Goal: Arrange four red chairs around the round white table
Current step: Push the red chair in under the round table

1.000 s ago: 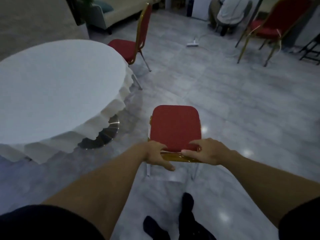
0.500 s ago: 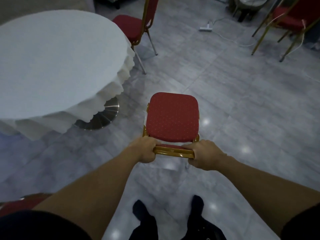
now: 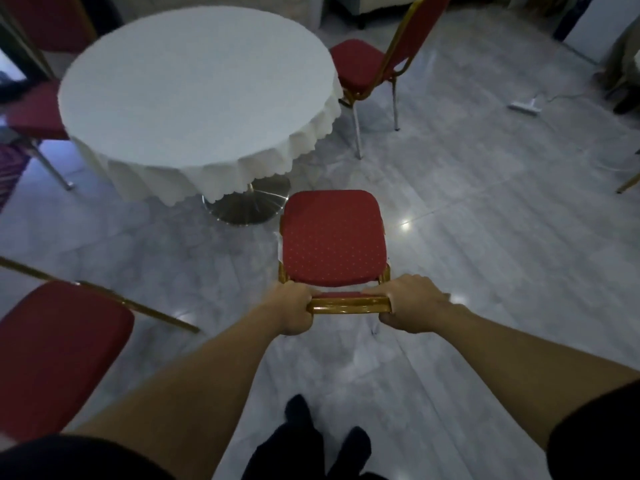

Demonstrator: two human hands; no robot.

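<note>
A red chair [image 3: 332,237] with a gold frame stands right in front of me, its seat facing the round white table [image 3: 197,88]. My left hand [image 3: 292,308] grips the left end of its top back rail and my right hand [image 3: 412,303] grips the right end. The seat's front edge is close to the table's steel base [image 3: 249,206]. A second red chair [image 3: 367,64] stands at the table's far right side. A third red chair [image 3: 34,116] sits at the table's left. A fourth red chair [image 3: 52,355] is at my near left.
A white power strip [image 3: 524,107] with a cable lies on the grey tiled floor at the right. Another chair's gold leg [image 3: 628,183] shows at the right edge. My feet in dark socks [image 3: 322,441] are below the chair.
I have turned left with the chair in both hands, so the table now lies ahead of it and chairs at the left came into view. Both hands kept their hold on the back rail.
</note>
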